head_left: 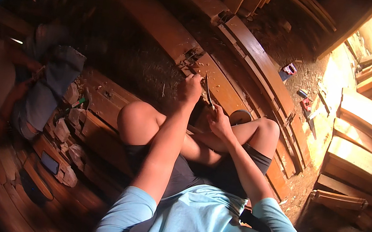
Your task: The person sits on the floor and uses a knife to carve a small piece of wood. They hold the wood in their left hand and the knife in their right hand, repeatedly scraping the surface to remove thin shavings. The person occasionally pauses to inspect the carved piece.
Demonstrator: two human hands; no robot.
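Note:
I sit cross-legged with both hands raised over my lap. My right hand [219, 121] is closed round the handle of a knife [208, 91] with a narrow, slightly curved blade. The blade points up and away, toward my left hand. My left hand [192, 88] is a closed fist just left of the blade; what it grips is hidden by the fingers and the dark shade. Beyond both hands lies a wooden beam [220, 84] with pale shavings scattered on it.
At the left sits another person in jeans [56, 85], hands together. Near them lie a phone [50, 163] and rough wood pieces [78, 156]. Right of the beams are red-handled tools [289, 69], a red-handled handsaw [307, 104] and stacked curved boards [367, 111].

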